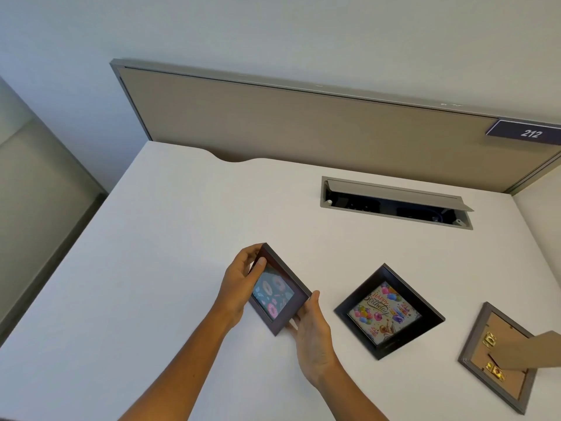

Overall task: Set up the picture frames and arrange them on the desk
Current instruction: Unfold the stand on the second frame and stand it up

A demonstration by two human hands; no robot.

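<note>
From the head view, both hands grasp the doughnut frame (277, 291), a dark frame tilted up off the white desk (151, 238): the left hand (239, 284) grips its left edge with the thumb on the front face, and the right hand (312, 332) holds its lower right corner. Just right of that frame, the birthday frame (388, 311) lies flat and face up, turned like a diamond. Farther right of the doughnut frame, a grey frame (498, 357) lies face down with its brown stand flap (528, 350) raised. Beyond the doughnut frame, toward the partition (303, 123), the cable tray (394, 203) sits open, and a sign (528, 132) on the partition reads 212.
</note>
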